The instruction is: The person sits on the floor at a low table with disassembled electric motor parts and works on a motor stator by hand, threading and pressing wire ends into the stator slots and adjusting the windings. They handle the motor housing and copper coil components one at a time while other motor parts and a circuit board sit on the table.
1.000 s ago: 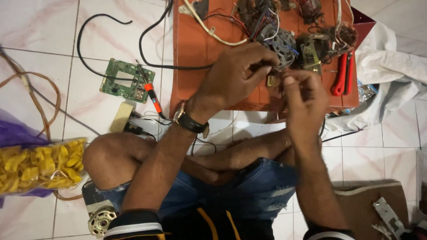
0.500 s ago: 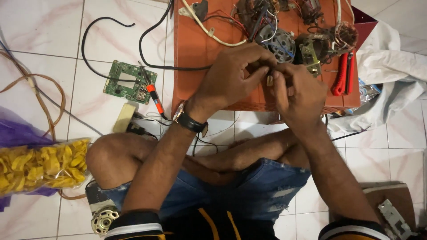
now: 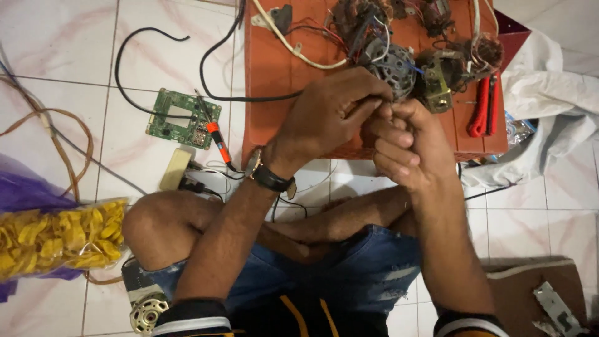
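Fingers [image 3: 374, 106] of both hands pinch something hidden — beside grey motor [image 3: 394, 63].

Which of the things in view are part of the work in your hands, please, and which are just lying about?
In hand:
left hand
right hand
grey motor
orange board

Lying about:
green circuit board
soldering iron
red pliers
bag of yellow chips
white cloth

White tiled floor [image 3: 75, 56] bears an orange board [image 3: 274, 68], green circuit board [image 3: 182, 118]
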